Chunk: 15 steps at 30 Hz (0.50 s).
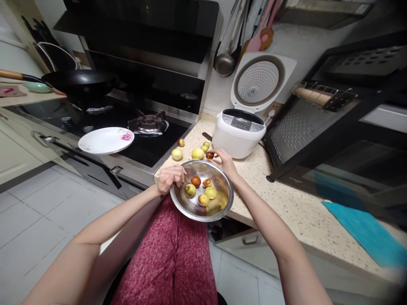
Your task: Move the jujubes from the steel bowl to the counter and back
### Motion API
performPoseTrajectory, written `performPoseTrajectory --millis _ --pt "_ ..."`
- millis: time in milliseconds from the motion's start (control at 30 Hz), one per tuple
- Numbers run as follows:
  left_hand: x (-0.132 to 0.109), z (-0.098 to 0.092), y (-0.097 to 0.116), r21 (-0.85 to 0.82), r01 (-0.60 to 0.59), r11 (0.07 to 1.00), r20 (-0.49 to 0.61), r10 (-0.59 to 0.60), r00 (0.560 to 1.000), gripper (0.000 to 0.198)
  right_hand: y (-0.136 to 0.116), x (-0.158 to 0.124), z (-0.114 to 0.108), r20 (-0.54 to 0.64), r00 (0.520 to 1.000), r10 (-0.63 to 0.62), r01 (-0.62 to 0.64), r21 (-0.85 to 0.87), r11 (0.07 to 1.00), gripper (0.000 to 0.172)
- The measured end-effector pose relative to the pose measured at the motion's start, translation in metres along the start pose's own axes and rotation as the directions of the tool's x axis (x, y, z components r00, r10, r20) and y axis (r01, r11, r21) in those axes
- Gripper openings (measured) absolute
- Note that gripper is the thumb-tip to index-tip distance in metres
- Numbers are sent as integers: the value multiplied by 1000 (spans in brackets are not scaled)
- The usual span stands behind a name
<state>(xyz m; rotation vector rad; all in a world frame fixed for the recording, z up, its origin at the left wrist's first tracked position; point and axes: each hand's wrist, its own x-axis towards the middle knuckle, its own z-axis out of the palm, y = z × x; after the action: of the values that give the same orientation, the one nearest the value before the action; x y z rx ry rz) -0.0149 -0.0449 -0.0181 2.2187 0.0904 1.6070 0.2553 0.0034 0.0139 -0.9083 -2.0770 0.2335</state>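
My left hand (171,177) is closed on the left rim of a shiny steel bowl (227,190), which sits over my lap at the counter's edge. Inside the bowl lie several jujubes, among them a red-brown one (196,181) and yellow-green ones such as this jujube (210,192). Just beyond the far rim, my right hand (224,162) has its thumb and fingers around a dark red jujube (209,155) at the counter. Around it on the counter are more fruits: a large yellow-green jujube (197,153), a pale jujube (177,154) and a half-red jujube (181,142).
A white rice cooker (237,137) with its lid raised stands behind my right hand. On the left, a flowered white plate (106,140) overhangs the stove front near a gas burner (149,123) and a black wok (79,82). A teal cloth (362,233) lies right, below a black oven (321,161).
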Motion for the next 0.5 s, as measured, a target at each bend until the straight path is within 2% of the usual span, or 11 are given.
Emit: performPoseTrajectory --millis 100,233,300,367,500 --pt "-1 -1 0 9 13 1000 5 -13 1000 70 -6 4 -11 -72 997 -14 12 -24 1000 20" --pt "-2 -2 -1 22 53 998 10 -53 999 72 -23 7 -26 -91 995 -51 53 13 999 21" --pt "-3 -1 -1 22 48 999 2 -48 999 72 -36 6 -33 -14 997 -73 74 102 992 23" --pt "-3 -1 -2 22 34 999 2 -34 999 72 -47 3 -37 142 983 -115 85 204 975 27" --pt "-3 -1 -1 28 19 999 15 -20 1000 72 -62 -4 -34 405 893 -196 69 308 949 29"
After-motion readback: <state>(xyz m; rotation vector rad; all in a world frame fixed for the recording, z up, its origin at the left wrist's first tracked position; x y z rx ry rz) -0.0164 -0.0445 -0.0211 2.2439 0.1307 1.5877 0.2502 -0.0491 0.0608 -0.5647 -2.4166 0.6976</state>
